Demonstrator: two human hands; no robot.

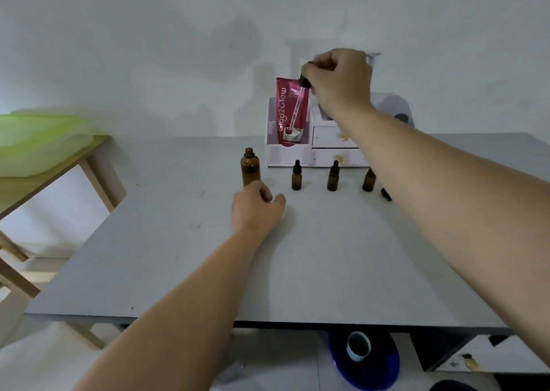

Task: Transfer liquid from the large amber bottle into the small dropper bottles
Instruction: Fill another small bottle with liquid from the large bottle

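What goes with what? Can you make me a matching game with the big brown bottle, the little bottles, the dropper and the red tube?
Things:
1 large amber bottle
2 small dropper bottles
3 dropper pipette
4 red tube

Places:
A standing in the white box
B pinched by the right hand, up in the air
C three in a row on the table
D uncapped, just behind the left hand

Pairs: 1-D, 2-C, 3-B, 4-A

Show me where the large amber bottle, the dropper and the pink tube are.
large amber bottle [250, 170]: head view, middle of its brown body.
dropper [297, 108]: head view, glass stem under the black cap.
pink tube [284, 109]: head view, on its printed front.
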